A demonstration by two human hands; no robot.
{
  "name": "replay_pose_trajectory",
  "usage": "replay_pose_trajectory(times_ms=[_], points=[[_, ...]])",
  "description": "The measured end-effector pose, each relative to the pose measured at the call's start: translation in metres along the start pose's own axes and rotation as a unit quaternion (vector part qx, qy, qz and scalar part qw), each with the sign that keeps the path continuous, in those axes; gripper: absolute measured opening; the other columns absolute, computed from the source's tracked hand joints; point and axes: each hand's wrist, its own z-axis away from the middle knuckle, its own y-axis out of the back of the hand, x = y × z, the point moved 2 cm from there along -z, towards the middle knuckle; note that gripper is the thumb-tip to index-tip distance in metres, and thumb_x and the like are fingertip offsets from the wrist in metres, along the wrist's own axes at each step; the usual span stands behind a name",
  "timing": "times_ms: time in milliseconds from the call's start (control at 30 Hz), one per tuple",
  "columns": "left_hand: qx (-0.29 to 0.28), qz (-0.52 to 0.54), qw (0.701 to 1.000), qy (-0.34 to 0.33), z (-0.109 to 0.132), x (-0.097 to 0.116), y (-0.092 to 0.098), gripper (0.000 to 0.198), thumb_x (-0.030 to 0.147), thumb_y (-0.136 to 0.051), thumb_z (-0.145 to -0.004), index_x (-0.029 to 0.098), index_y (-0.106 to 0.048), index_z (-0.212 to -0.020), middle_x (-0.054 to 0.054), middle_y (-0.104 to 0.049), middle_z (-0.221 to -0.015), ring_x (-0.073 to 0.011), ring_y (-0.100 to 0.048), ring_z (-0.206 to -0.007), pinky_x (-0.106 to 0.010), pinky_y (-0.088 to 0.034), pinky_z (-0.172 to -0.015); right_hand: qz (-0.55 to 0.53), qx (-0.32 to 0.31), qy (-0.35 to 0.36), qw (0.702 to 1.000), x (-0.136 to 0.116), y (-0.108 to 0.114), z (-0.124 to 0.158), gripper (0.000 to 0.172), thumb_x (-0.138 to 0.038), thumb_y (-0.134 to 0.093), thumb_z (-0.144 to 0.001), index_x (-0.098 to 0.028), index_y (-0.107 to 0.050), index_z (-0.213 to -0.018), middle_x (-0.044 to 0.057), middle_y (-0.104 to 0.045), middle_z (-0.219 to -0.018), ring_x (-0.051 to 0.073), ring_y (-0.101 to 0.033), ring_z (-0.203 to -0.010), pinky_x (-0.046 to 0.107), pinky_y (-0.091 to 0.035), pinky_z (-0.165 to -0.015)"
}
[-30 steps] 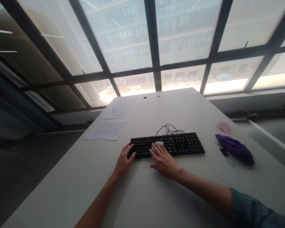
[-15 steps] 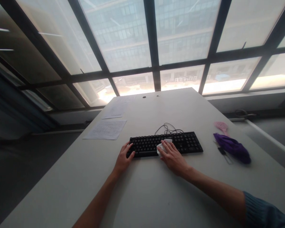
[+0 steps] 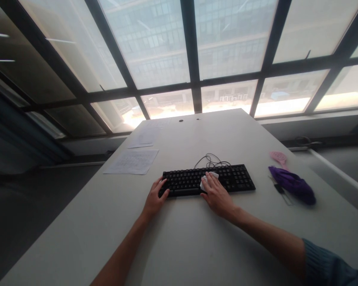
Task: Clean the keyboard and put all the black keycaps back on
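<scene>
A black keyboard point(image 3: 181, 181) lies across the middle of the white table, its long side facing me. My left hand point(image 3: 155, 198) grips its left end, thumb at the front corner and fingers along the side edge. Over the keys right of centre, my right hand point(image 3: 217, 198) presses a crumpled white wipe point(image 3: 215, 175) under its fingers. Part of the wipe and the keys beneath it are hidden by that hand. The keyboard's thin black cable point(image 3: 209, 160) lies in loose loops behind it.
Printed paper sheets point(image 3: 133, 162) lie on the table's left side. To the right are a purple cloth bundle point(image 3: 292, 185), a pink perforated brush-like item point(image 3: 278, 157) and a small black-handled tool point(image 3: 279, 189). Large windows point(image 3: 226, 43) stand beyond the table's far edge.
My right hand and the wipe have shifted slightly right and away from me over the keys. My left hand and the keyboard stay in place.
</scene>
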Motion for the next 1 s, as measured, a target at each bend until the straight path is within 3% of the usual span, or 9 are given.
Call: replay_pose_trajectory(times_ms=[267, 467, 667, 867, 1000], points=[[0.0, 0.002, 1.0, -0.005, 0.001, 0.0, 0.0, 0.048, 0.04, -0.056, -0.093, 0.02, -0.058, -0.136, -0.012, -0.049, -0.149, -0.0284, -0.046, -0.14, -0.049, -0.035, -0.12, -0.039, 0.019, 0.041, 0.998, -0.036, -0.015, -0.046, 0.067, -0.042, -0.049, -0.101, -0.004, -0.036, -0.154, 0.023, -0.025, -0.163, 0.032, -0.019, -0.154, 0.046, -0.022, -0.124], [0.002, 0.005, 1.0, -0.008, 0.002, 0.0, 0.0, 0.046, 0.039, -0.056, -0.093, 0.02, -0.059, -0.135, -0.013, -0.049, -0.149, -0.0284, -0.046, -0.139, -0.049, -0.036, -0.119, -0.012, -0.033, 0.009, 0.999, -0.044, -0.024, -0.073, 0.067, -0.055, -0.045, -0.1, -0.013, -0.043, -0.152, 0.023, -0.022, -0.164, 0.039, -0.015, -0.153, 0.055, -0.017, -0.121], [0.002, 0.002, 1.0, -0.011, 0.002, 0.001, 0.0, 0.046, 0.039, -0.056, -0.094, 0.021, -0.059, -0.135, -0.012, -0.05, -0.149, -0.028, -0.047, -0.139, -0.049, -0.036, -0.119, 0.01, -0.031, -0.004, 0.999, -0.038, -0.023, -0.069, 0.067, -0.055, -0.041, -0.101, -0.013, -0.043, -0.153, 0.02, -0.024, -0.164, 0.036, -0.018, -0.153, 0.052, -0.015, -0.122], [-0.002, 0.0, 1.0, -0.002, 0.003, 0.0, 0.0, 0.047, 0.04, -0.055, -0.094, 0.021, -0.058, -0.136, -0.012, -0.049, -0.15, -0.0275, -0.046, -0.139, -0.049, -0.035, -0.12, 0.025, -0.016, -0.124, 0.992, -0.015, -0.015, -0.073, 0.074, -0.055, -0.038, -0.102, -0.002, -0.038, -0.153, 0.027, -0.025, -0.162, 0.036, -0.02, -0.152, 0.049, -0.017, -0.121], [0.002, 0.0, 1.0, -0.002, 0.002, 0.0, 0.0, 0.046, 0.04, -0.055, -0.093, 0.021, -0.059, -0.134, -0.012, -0.05, -0.149, -0.0276, -0.047, -0.139, -0.049, -0.035, -0.12, 0.01, 0.001, -0.126, 0.992, -0.012, -0.01, -0.076, 0.073, -0.053, -0.037, -0.103, -0.002, -0.034, -0.155, 0.026, -0.024, -0.163, 0.035, -0.02, -0.153, 0.047, -0.018, -0.122]])
